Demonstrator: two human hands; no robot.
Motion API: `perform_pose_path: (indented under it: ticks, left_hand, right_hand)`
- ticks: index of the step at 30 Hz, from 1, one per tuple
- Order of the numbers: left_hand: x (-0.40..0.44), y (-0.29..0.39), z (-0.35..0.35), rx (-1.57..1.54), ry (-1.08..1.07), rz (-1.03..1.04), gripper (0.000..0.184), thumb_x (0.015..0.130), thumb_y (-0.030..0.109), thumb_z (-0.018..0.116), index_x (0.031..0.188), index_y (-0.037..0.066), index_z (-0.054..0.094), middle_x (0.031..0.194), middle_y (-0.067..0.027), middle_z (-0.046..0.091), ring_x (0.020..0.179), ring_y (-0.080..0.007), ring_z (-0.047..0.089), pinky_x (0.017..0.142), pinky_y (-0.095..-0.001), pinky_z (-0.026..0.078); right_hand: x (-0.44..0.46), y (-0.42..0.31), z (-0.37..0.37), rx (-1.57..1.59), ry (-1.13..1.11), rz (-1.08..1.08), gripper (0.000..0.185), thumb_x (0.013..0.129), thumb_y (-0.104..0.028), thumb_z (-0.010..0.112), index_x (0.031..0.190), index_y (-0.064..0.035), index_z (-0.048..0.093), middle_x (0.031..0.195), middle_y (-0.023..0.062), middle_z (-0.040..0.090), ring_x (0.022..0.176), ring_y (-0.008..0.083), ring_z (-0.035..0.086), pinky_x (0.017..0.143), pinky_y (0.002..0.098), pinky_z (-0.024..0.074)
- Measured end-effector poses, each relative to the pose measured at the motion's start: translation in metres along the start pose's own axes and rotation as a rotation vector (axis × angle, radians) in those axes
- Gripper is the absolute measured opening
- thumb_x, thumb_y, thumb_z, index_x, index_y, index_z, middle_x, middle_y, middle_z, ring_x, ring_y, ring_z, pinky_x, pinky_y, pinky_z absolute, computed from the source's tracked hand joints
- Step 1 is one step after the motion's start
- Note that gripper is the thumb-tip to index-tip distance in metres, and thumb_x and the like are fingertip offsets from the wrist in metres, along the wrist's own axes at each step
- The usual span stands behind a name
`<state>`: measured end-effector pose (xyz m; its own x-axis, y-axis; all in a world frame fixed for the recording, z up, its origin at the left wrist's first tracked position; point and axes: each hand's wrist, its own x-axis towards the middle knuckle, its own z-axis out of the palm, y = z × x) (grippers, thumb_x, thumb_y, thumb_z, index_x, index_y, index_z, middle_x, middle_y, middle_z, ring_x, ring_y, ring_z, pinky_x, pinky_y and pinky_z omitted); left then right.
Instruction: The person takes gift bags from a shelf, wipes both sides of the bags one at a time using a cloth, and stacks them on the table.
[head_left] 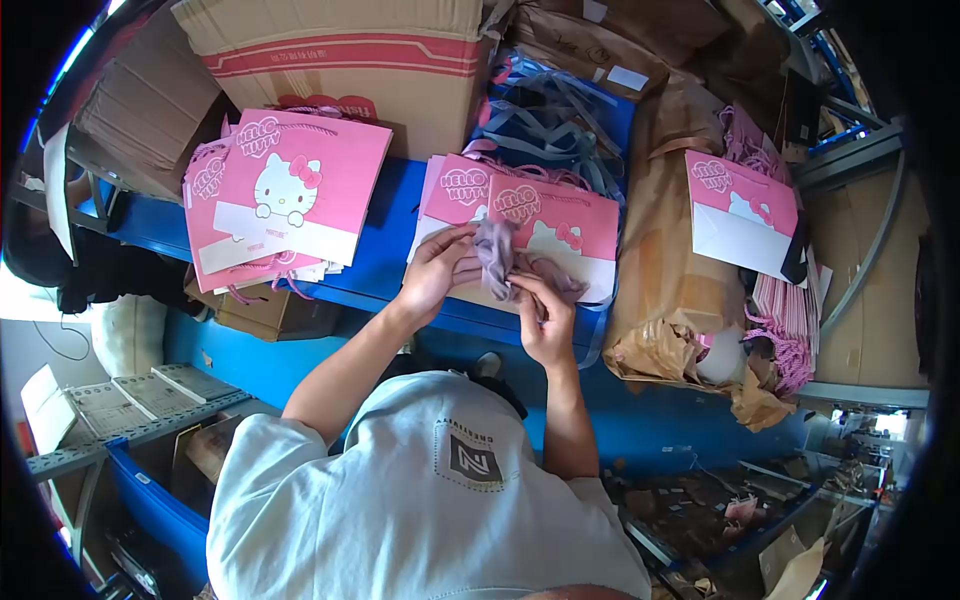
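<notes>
My left hand (437, 270) and my right hand (543, 312) hold a crumpled, greyish-purple cloth-like piece (497, 262) between them, above the front part of the blue shelf (385, 225). The fingers of both hands are closed on it. Just beneath and behind the piece lie pink and white Hello Kitty paper bags (590, 225), overlapping, with pink cord handles. Their lower part is partly hidden by my hands. A second stack of the same bags (320, 175) lies to the left on the shelf.
A large cardboard box (340, 60) stands behind the left stack. Clear plastic strips (555, 125) lie behind the middle bags. On the right are brown paper packages (670, 220) and more pink bags (745, 215). A metal rack (150, 430) is at lower left.
</notes>
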<state>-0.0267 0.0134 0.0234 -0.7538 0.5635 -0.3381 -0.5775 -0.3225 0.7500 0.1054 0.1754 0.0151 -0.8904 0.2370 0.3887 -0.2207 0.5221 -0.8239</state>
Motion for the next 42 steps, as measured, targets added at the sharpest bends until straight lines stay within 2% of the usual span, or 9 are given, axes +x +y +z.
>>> perform_pose_path:
  ticks: [8,14,19,23,25,26,30,36,42]
  left_hand:
    - [0.004,0.002,0.0,0.23,-0.095,-0.019,0.03,0.113,0.011,0.05,0.134,-0.002,0.066,0.116,-0.0142,0.073,0.102,-0.0209,0.073,0.093,-0.0327,0.061]
    - [0.009,-0.009,-0.009,0.198,-0.074,-0.04,0.029,0.113,0.012,0.051,0.134,-0.002,0.066,0.115,-0.014,0.073,0.101,-0.0206,0.072,0.092,-0.0329,0.062]
    - [0.0,-0.001,0.004,0.241,-0.009,-0.059,0.028,0.113,0.012,0.053,0.133,-0.002,0.067,0.114,-0.0125,0.072,0.099,-0.0191,0.071,0.088,-0.0314,0.061]
    - [0.0,-0.002,0.005,0.33,0.007,-0.016,0.027,0.113,0.011,0.055,0.131,-0.003,0.068,0.111,-0.0105,0.071,0.094,-0.0175,0.069,0.084,-0.0299,0.059]
    - [0.0,-0.003,0.006,0.341,0.01,-0.006,0.026,0.113,0.011,0.055,0.13,-0.003,0.068,0.11,-0.01,0.07,0.093,-0.0168,0.068,0.083,-0.0293,0.059]
    - [0.0,-0.004,0.006,0.355,0.014,0.002,0.025,0.113,0.011,0.055,0.129,-0.003,0.068,0.108,-0.0096,0.07,0.091,-0.0162,0.068,0.082,-0.0287,0.058]
    - [0.01,-0.015,-0.001,0.385,0.044,0.042,0.022,0.112,0.011,0.055,0.123,-0.003,0.069,0.101,-0.0075,0.067,0.082,-0.0133,0.063,0.076,-0.0257,0.057]
    - [0.01,-0.013,-0.009,0.428,-0.027,0.039,0.023,0.112,0.012,0.054,0.123,-0.001,0.069,0.096,-0.0074,0.069,0.079,-0.0138,0.065,0.072,-0.0257,0.057]
    - [-0.013,0.02,0.012,-0.045,-0.269,-0.01,0.033,0.114,0.021,0.054,0.138,0.0,0.064,0.117,-0.0167,0.075,0.101,-0.0237,0.075,0.091,-0.0323,0.06]
  right_hand:
    - [-0.001,0.005,-0.011,0.509,-0.024,0.281,0.025,0.102,-0.001,0.06,0.123,0.0001,0.073,0.094,0.0026,0.072,0.07,0.0067,0.053,0.061,0.0201,0.0408]
    - [-0.001,0.016,-0.011,0.37,0.01,0.329,0.024,0.104,-0.004,0.059,0.125,0.001,0.072,0.096,0.0031,0.073,0.074,0.0084,0.056,0.065,0.0212,0.0435]
    - [0.02,0.014,-0.02,0.146,0.221,0.242,0.025,0.106,-0.005,0.058,0.127,0.0016,0.07,0.102,0.006,0.075,0.082,0.0135,0.062,0.073,0.0253,0.0497]
    - [0.027,0.017,-0.032,-0.135,0.442,0.332,0.028,0.106,-0.006,0.057,0.13,0.0016,0.068,0.114,0.0127,0.077,0.095,0.0265,0.07,0.088,0.0355,0.0557]
    - [0.024,0.027,-0.039,-0.52,0.377,0.265,0.034,0.106,-0.009,0.058,0.137,0.0036,0.063,0.13,0.0218,0.074,0.117,0.0414,0.07,0.102,0.0452,0.055]
    - [0.021,0.037,-0.036,-0.522,0.384,0.256,0.034,0.106,-0.009,0.058,0.137,0.0036,0.063,0.13,0.0218,0.074,0.117,0.0414,0.07,0.102,0.0452,0.055]
    - [0.015,0.031,-0.022,-0.599,0.244,0.16,0.063,0.103,-0.027,0.069,0.152,0.0089,0.05,0.158,0.0316,0.052,0.149,0.0532,0.045,0.122,0.0539,0.0395]
    - [0.007,-0.014,0.002,-0.421,-0.132,-0.069,0.08,0.098,-0.039,0.076,0.157,0.006,0.045,0.162,0.0301,0.046,0.154,0.0534,0.038,0.127,0.06,0.0315]
    - [0.02,-0.027,0.005,-0.545,0.128,-0.239,0.062,0.091,-0.007,0.075,0.15,0.0007,0.056,0.152,0.0223,0.058,0.145,0.0462,0.051,0.119,0.0538,0.0444]
